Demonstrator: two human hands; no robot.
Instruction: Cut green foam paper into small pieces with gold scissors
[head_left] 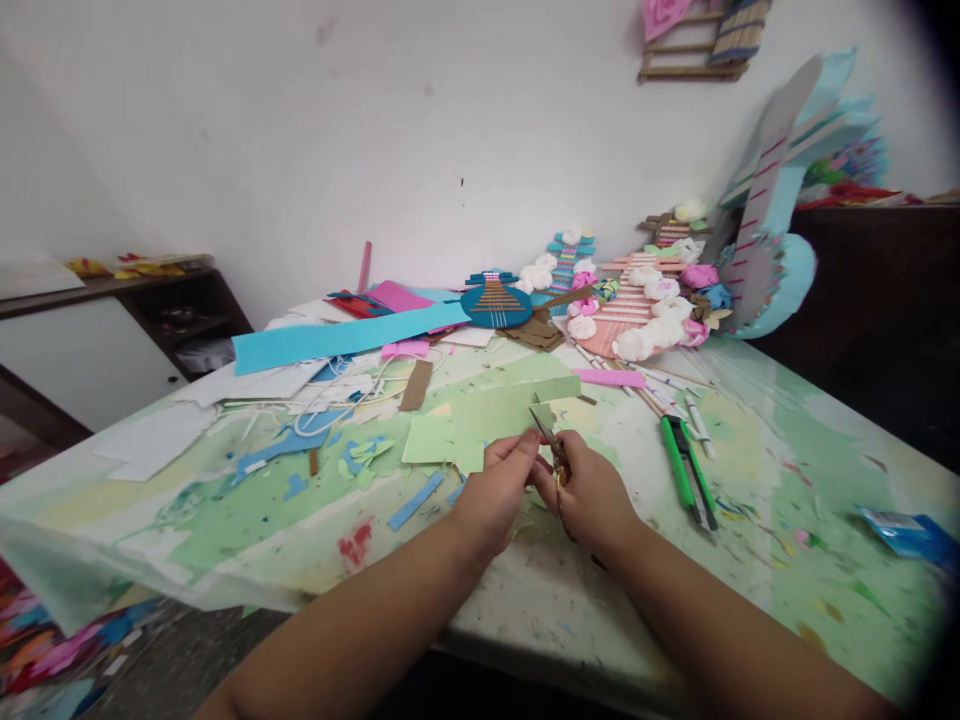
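Note:
My right hand [592, 495] is closed round a pair of scissors [546, 425], its blades pointing up and away from me. The blades look slightly apart. Beside them my left hand [495, 490] is closed in a pinch, with its fingers close to the scissors and the right hand's fingers. What it pinches is hidden or too small to name. Just beyond both hands lies light green paper [465, 420] with cut, uneven edges. A narrow blue paper strip [416, 500] rests left of my left hand.
A green utility knife [686, 470] lies to the right, near several white sticks [699, 425]. Paper-flower crafts [645, 310] lean at the back. A long blue strip [345, 335] and white paper scraps [165, 435] cover the left. A blue packet [911, 535] sits far right.

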